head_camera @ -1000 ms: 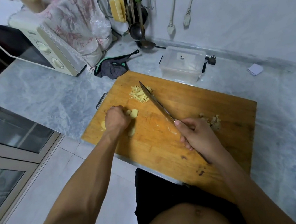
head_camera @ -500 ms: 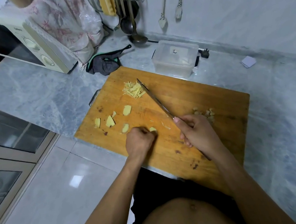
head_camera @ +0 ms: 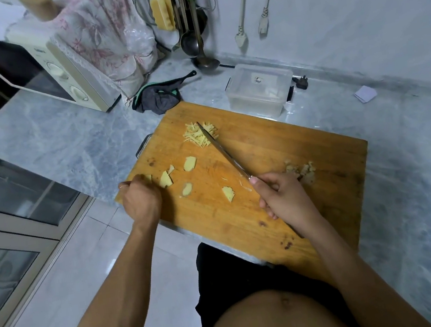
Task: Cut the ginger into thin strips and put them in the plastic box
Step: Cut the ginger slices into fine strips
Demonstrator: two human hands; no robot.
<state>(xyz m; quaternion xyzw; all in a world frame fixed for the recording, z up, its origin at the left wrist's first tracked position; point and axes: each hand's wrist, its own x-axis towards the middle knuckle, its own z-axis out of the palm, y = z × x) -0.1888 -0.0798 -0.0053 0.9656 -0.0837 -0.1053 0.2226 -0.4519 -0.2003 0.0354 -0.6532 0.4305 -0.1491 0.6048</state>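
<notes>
Nearest the viewer, at the near edge of the cutting board [head_camera: 276, 155], a bare torso and dark shorts are seen, both forearms reaching out over the board. Right hand [head_camera: 284, 195] is curled round the handle of a knife [head_camera: 224, 154]; the blade is laid diagonally across the board, its tip lying in the pile of ginger strips [head_camera: 199, 134] at the board's far left part. Left hand [head_camera: 140, 198] is set at the board's near left corner, fingers curled downward onto a ginger slice [head_camera: 149, 178] that is mostly hidden beneath them; whether that slice is pinched or only pressed cannot be told. Four further ginger slices [head_camera: 189, 163] are scattered flat on the board between the left hand and the blade, each lying apart from the others. A heap of ginger scraps [head_camera: 301, 171] is noted on the board just beyond the right hand, right of the blade. The board is carried on a grey marbled worktop [head_camera: 69, 144]. Just beyond the board's far edge the plastic box [head_camera: 259, 89] is stood, its clear lid in place, with no ginger visible inside. A dark cloth [head_camera: 158, 99] is bunched beside the board's far left corner. Farther left of the board a cream microwave [head_camera: 60, 74] is seen, draped with flowered fabric. Ladles [head_camera: 193, 42] are hung at the wall beyond the board.
</notes>
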